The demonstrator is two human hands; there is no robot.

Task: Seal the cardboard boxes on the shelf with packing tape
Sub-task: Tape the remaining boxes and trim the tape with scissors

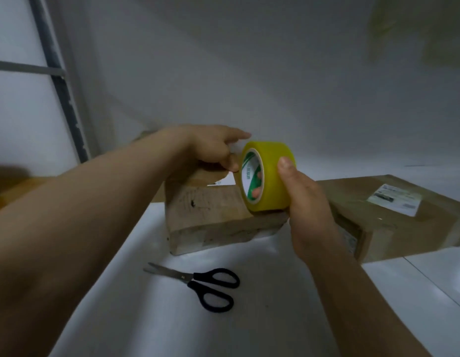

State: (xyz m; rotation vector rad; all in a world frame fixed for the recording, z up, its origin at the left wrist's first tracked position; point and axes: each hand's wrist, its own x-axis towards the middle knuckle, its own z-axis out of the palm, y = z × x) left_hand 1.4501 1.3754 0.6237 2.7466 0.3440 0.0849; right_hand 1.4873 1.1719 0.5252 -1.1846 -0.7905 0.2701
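gripping tape roll (271, 176) in curled right hand (309, 210) above the small box (211, 215), pinching its edge with left hand (211, 148); peel the end straight, press flat along the box top.

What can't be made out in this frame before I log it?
Head view only:
- Tape's free end: whether the left hand pinches it at the tape roll is too blurred to tell.
- Top seam of the small box: hidden by the left hand and roll.
- Print on the label of the larger box: too small, blurred.
- At the left edge, a brown object: cut off, blurred.
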